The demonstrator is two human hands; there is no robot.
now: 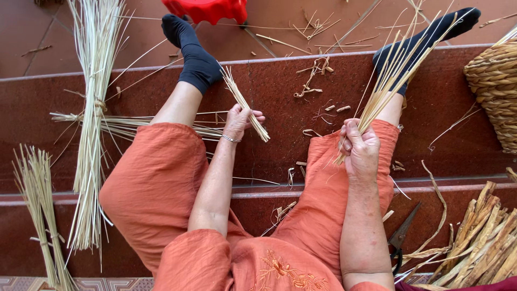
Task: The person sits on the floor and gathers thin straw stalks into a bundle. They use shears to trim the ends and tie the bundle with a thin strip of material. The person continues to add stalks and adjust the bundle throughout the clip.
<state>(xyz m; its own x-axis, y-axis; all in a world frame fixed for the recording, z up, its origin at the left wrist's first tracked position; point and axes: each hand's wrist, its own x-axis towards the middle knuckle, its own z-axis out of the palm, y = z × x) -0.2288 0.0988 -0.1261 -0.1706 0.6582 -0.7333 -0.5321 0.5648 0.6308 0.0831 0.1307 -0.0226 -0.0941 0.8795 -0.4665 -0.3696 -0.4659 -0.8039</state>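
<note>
Above two orange knees, both hands (pixel 241 119) (pixel 360 148) grip two straw bunches (pixel 245 103) (pixel 385 86).

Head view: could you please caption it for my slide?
Seated person's left hand and right hand each grip a bundle of pale straw stalks.

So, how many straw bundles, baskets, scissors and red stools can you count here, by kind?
Straw bundles: 5 (left hand holds one, right hand holds one, three lie at the left)
Baskets: 1
Scissors: 1
Red stools: 1
Total: 8
</note>
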